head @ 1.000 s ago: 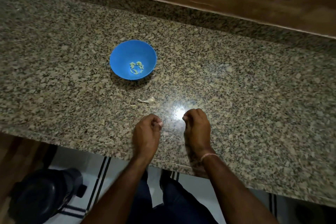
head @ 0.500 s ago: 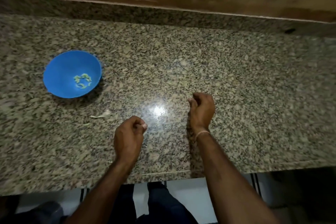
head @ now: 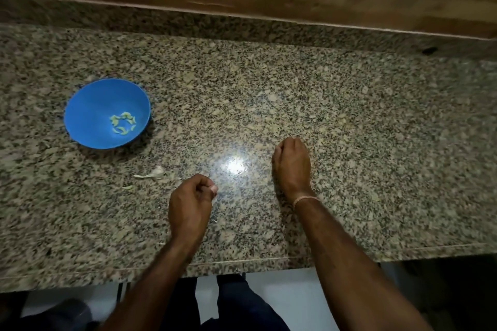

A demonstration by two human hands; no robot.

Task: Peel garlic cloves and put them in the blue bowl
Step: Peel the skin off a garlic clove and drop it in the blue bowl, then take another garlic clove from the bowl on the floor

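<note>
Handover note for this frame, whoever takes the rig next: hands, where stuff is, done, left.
Left hand: fingers curled, thumb against them, over the counter; contents hidden.
Right hand: curled, back up, further right; contents hidden.
Blue bowl: upright, left of both hands, several peeled cloves at its bottom.
Pale garlic scrap: on the counter between bowl and left hand; skin or clove unclear.
Done: some cloves peeled, in the bowl.
Left: check what the hands hold; peel it, drop it in the bowl.

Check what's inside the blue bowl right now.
Pale peeled garlic cloves lie in a loose ring at the bottom of the blue bowl; its walls are bare. Anything beneath the cloves is covered.
</note>
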